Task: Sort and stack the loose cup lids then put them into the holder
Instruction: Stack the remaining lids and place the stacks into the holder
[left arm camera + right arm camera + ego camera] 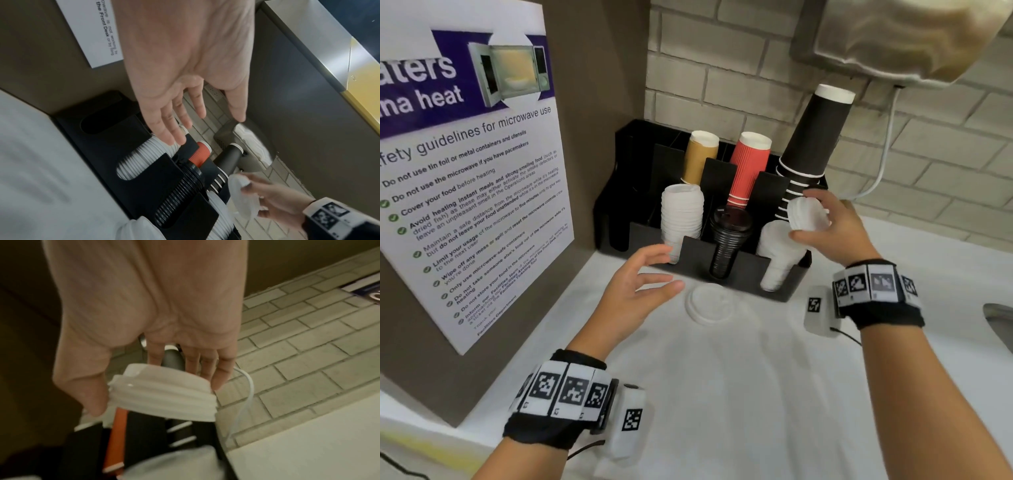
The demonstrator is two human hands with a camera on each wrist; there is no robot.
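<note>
Right hand pinches small stack of white lids by rims, just above holder's right lid column. Left hand empty, fingers spread, beside loose lid. Lids look light, thin, slippery; grip edges.

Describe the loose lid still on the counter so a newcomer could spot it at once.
Find the black holder against the tiled wall. On the white counter just before its front lies a single white lid, flat. Unlike the holder's stacked lids, it lies alone.
</note>
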